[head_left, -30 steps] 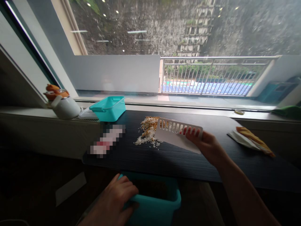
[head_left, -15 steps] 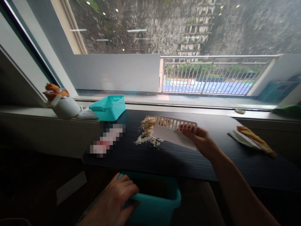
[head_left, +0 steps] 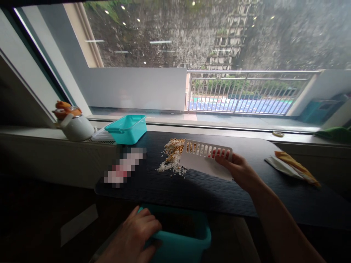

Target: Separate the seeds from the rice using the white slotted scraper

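White plastic, slotted along one edge, makes up the flat scraper that the right hand grips at one end, fingers closed on it; its other end overlaps a heap of white and yellow grains on the dark counter; the left hand is curled shut over the rim of a turquoise bin, below the counter's near edge; a turquoise box stands near the window.

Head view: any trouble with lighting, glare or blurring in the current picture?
Head view: light streaks reflect in the window; the lower teal bin sits in deep shadow, its contents unclear; mosaic blocks cover something left of the grain pile; the white slotted plate shows clearly.
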